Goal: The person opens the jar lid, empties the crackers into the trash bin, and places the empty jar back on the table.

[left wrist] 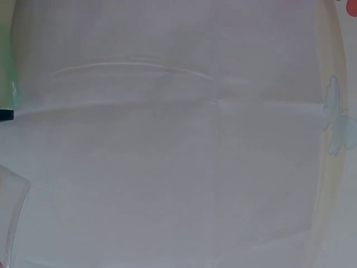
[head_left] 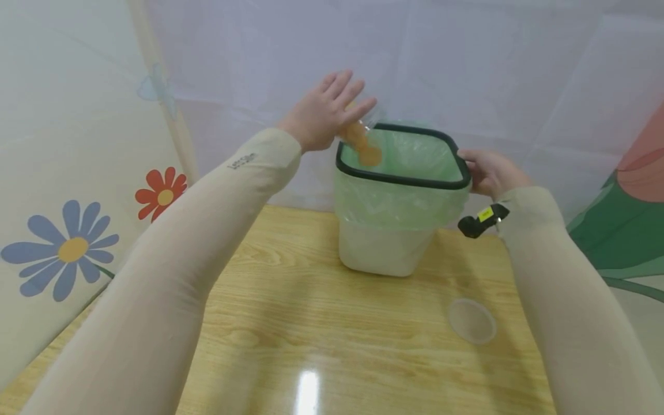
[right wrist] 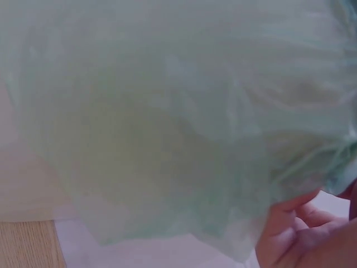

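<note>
Tipping a clear cup [head_left: 363, 129] of orange pieces over the bin [head_left: 402, 202], left hand [head_left: 327, 112] pressing it with fingers straight and spread. Right hand [head_left: 490, 172] gripping the bin's black rim, fingers curled on the green liner [right wrist: 184, 128]. Bin standing on the wooden surface [head_left: 311, 323], lid [head_left: 472, 321] lying nearby.
</note>
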### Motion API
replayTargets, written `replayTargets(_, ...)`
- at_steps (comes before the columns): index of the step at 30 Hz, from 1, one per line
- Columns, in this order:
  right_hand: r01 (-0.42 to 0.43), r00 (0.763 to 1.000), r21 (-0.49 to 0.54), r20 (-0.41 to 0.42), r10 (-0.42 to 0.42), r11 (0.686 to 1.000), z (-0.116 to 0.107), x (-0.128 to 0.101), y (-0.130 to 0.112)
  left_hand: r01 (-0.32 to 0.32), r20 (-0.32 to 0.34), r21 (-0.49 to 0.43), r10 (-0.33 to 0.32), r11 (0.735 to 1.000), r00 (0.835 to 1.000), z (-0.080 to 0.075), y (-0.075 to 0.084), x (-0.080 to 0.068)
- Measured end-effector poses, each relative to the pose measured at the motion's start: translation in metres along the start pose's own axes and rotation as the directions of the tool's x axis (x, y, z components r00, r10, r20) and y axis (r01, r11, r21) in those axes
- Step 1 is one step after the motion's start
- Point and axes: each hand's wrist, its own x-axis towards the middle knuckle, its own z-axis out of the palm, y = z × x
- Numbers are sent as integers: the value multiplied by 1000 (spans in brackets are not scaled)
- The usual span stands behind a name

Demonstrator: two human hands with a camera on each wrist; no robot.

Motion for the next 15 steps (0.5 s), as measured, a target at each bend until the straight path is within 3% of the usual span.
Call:
replayTargets(7,19,1000,-32,11,-19,999,1,0,0,33,-1,-21,-33,999,999,-1,-1,-2)
replayTargets(15,24,999,-31,28,-23,999,2,2,0,28,22,7,-29,1000,999,0,-1,-2)
